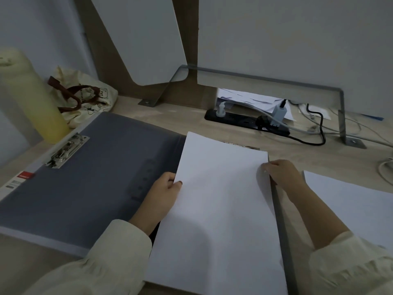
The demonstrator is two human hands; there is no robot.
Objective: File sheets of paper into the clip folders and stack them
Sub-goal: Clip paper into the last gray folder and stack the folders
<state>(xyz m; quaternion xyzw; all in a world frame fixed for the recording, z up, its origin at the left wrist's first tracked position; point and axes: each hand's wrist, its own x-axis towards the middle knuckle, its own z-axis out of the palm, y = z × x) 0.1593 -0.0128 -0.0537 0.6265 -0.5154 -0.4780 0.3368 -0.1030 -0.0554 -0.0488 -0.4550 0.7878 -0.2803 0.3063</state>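
Note:
A grey clip folder (91, 179) lies open on the desk, its metal clip (67, 151) on the left flap. A white sheet of paper (219, 209) covers the folder's right half. My left hand (163, 194) grips the sheet's left edge, thumb on top. At the upper right edge of the sheet my right hand (280, 174) pinches the paper. A second clip at the far end of the right half peeks out above the sheet (240, 144). More white sheets (350, 205) lie to the right.
A yellow bottle (27, 96) and a cloth bag (85, 96) stand at the back left. A black power strip (246, 122) with plugs and cables lies behind the folder. A metal bracket (342, 116) stands at the back right.

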